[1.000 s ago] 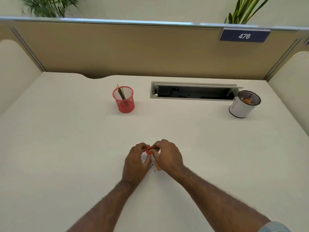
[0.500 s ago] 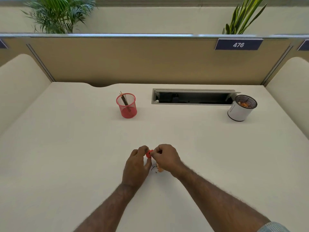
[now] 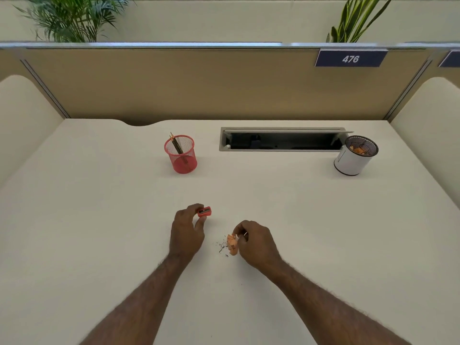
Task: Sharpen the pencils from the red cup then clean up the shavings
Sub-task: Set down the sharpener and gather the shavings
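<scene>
A small red sharpener (image 3: 204, 211) sits low over the desk, pinched between the thumb and fingers of my left hand (image 3: 187, 232). To its right, my right hand (image 3: 256, 242) curls over a little heap of orange pencil shavings (image 3: 232, 243), its fingertips closed on them. Dark graphite specks (image 3: 222, 247) lie scattered just left of the heap. The red mesh cup (image 3: 182, 154) stands farther back, left of centre, with dark pencils (image 3: 176, 144) leaning inside it.
A white can with a black mesh rim (image 3: 353, 156) stands at the back right with orange shavings inside. An open cable tray slot (image 3: 283, 141) is cut into the desk (image 3: 99, 220) behind. A beige partition (image 3: 199, 83) closes the back.
My hands were together around the sharpener; they have separated. The left carries the sharpener a little left and away, while the right has dropped onto the shavings.
</scene>
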The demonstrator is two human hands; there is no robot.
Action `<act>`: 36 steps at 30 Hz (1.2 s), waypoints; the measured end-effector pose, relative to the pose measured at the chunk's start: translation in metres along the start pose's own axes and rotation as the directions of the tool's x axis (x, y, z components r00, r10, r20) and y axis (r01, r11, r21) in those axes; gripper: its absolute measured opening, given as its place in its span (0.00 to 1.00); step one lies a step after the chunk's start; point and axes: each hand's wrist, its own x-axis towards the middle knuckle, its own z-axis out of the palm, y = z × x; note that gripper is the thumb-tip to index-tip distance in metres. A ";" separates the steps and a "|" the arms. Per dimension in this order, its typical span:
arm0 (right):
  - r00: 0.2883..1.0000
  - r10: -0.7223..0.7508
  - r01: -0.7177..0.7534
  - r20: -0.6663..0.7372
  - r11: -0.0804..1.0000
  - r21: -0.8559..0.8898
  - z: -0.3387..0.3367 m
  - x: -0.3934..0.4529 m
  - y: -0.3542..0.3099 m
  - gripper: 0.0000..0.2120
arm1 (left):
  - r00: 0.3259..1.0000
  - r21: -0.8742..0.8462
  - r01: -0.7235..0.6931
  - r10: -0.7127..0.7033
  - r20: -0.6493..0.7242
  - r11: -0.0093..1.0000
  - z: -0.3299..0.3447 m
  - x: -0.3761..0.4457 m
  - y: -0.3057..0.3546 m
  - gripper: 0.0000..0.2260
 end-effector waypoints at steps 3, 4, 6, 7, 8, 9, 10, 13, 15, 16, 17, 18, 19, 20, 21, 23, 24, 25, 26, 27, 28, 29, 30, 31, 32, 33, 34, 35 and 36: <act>0.998 -0.036 0.033 -0.050 0.997 -0.064 -0.001 0.006 0.010 0.11 | 1.000 0.039 0.008 -0.008 0.002 0.999 0.002 0.020 -0.004 0.13; 0.998 -0.043 0.039 -0.046 0.996 -0.081 -0.001 0.008 0.013 0.10 | 1.000 0.053 0.005 -0.005 -0.006 0.999 0.003 0.028 -0.005 0.13; 0.999 -0.044 0.043 -0.005 0.993 -0.109 -0.004 0.011 0.017 0.09 | 1.000 0.086 0.005 -0.003 -0.025 0.996 0.004 0.043 -0.007 0.13; 0.999 -0.044 0.047 0.027 0.993 -0.108 -0.005 0.013 0.018 0.10 | 0.999 0.107 -0.008 0.011 -0.036 0.994 0.006 0.051 -0.008 0.13; 0.996 -0.047 0.054 0.070 0.993 -0.103 -0.006 0.013 0.019 0.14 | 0.998 0.129 -0.029 0.035 -0.045 0.991 0.008 0.059 -0.009 0.12; 0.992 -0.054 0.067 0.116 0.992 -0.106 -0.007 0.015 0.020 0.19 | 0.997 0.145 -0.043 0.051 -0.050 0.989 0.010 0.066 -0.010 0.12; 0.985 -0.060 0.080 0.161 0.989 -0.123 -0.007 0.015 0.020 0.25 | 0.998 0.155 -0.041 0.048 -0.048 0.987 0.013 0.072 -0.010 0.12; 0.964 -0.067 0.120 0.259 0.974 -0.195 -0.005 0.017 0.020 0.35 | 1.000 0.165 0.016 -0.015 -0.011 0.986 0.019 0.092 -0.012 0.13; 0.953 -0.093 0.167 0.288 0.955 -0.244 -0.003 0.017 0.019 0.35 | 0.998 0.163 0.052 -0.056 0.022 0.985 0.023 0.102 -0.014 0.13; 0.950 -0.112 0.195 0.293 0.943 -0.272 -0.001 0.018 0.018 0.34 | 0.997 0.168 0.065 -0.072 0.035 0.984 0.025 0.106 -0.015 0.13; 0.947 -0.127 0.218 0.296 0.929 -0.297 0.001 0.018 0.018 0.33 | 0.996 0.177 0.072 -0.082 0.045 0.981 0.027 0.109 -0.016 0.13; 0.944 -0.138 0.235 0.300 0.918 -0.319 0.004 0.018 0.017 0.32 | 0.995 0.186 0.075 -0.085 0.051 0.980 0.029 0.112 -0.018 0.13; 0.942 -0.145 0.249 0.304 0.907 -0.339 0.006 0.018 0.016 0.31 | 0.995 0.188 0.075 -0.087 0.055 0.979 0.030 0.113 -0.019 0.13; 0.939 -0.154 0.266 0.308 0.892 -0.365 0.008 0.018 0.016 0.29 | 0.994 0.189 0.078 -0.091 0.063 0.979 0.031 0.115 -0.021 0.13; 0.934 -0.170 0.290 0.313 0.874 -0.389 0.010 0.017 0.016 0.26 | 0.993 0.194 0.083 -0.099 0.072 0.978 0.033 0.117 -0.023 0.14; 0.917 -0.245 0.367 0.314 0.825 -0.429 0.013 0.013 0.015 0.19 | 0.993 0.209 0.069 -0.086 0.077 0.976 0.034 0.116 -0.025 0.15; 0.906 -0.282 0.404 0.316 0.799 -0.445 0.016 0.012 0.015 0.15 | 0.994 0.207 0.056 -0.073 0.075 0.977 0.035 0.116 -0.027 0.16; 0.893 -0.317 0.438 0.319 0.774 -0.456 0.018 0.010 0.016 0.12 | 0.996 0.193 0.049 -0.063 0.070 0.980 0.035 0.115 -0.028 0.17; 0.881 -0.347 0.467 0.323 0.750 -0.469 0.021 0.009 0.017 0.08 | 0.996 0.172 0.050 -0.061 0.065 0.984 0.035 0.114 -0.029 0.18; 0.868 -0.373 0.494 0.329 0.721 -0.486 0.023 0.008 0.018 0.05 | 0.996 0.153 0.060 -0.069 0.059 0.986 0.035 0.112 -0.030 0.20; 0.856 -0.398 0.517 0.331 0.693 -0.502 0.025 0.007 0.021 0.05 | 0.995 0.138 0.072 -0.080 0.054 0.988 0.034 0.109 -0.030 0.22; 0.845 -0.423 0.534 0.326 0.668 -0.518 0.027 0.006 0.023 0.08 | 0.995 0.126 0.086 -0.093 0.046 0.988 0.033 0.104 -0.030 0.23; 0.835 -0.450 0.549 0.316 0.644 -0.533 0.028 0.005 0.025 0.11 | 0.994 0.113 0.096 -0.101 0.036 0.989 0.032 0.100 -0.030 0.24; 0.825 -0.471 0.561 0.312 0.616 -0.553 0.028 0.003 0.025 0.13 | 0.994 0.103 0.100 -0.103 0.026 0.990 0.030 0.095 -0.031 0.25; 0.812 -0.490 0.576 0.316 0.587 -0.568 0.029 0.001 0.026 0.13 | 0.995 0.097 0.097 -0.099 0.020 0.991 0.029 0.090 -0.031 0.25; 0.800 -0.507 0.588 0.321 0.560 -0.583 0.031 -0.001 0.026 0.13 | 0.996 0.095 0.089 -0.091 0.017 0.992 0.028 0.085 -0.031 0.25; 0.790 -0.517 0.599 0.329 0.537 -0.594 0.032 -0.003 0.026 0.13 | 0.997 0.096 0.080 -0.082 0.013 0.992 0.027 0.080 -0.031 0.25; 0.784 -0.522 0.604 0.335 0.518 -0.606 0.034 -0.005 0.025 0.12 | 0.997 0.098 0.074 -0.076 0.007 0.992 0.026 0.075 -0.031 0.24; 0.780 -0.527 0.606 0.337 0.501 -0.618 0.036 -0.008 0.025 0.11 | 0.997 0.101 0.070 -0.071 -0.001 0.992 0.026 0.070 -0.031 0.24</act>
